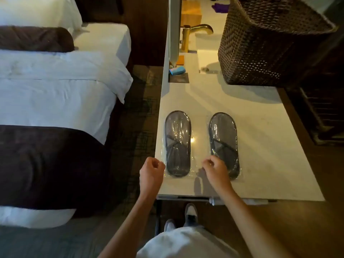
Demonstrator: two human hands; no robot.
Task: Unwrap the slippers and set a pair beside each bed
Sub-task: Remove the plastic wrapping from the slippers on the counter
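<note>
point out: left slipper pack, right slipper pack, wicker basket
left slipper pack [178, 144]: head view, middle of the wrapped slipper.
right slipper pack [223, 138]: head view, middle of the wrapped slipper.
wicker basket [260, 49]: head view, woven front wall.

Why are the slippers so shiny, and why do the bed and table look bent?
In the head view, the clear wrapping on the left slipper pack and the right slipper pack catches the room light as white glare; a bright spot also glints on the table between them. The wide-angle lens curves the bed and the table edges.

Your left hand [151, 169] and right hand [216, 169], fingers curled, flank near-left wrapped slippers [177, 144] on counter [264, 146].
</note>
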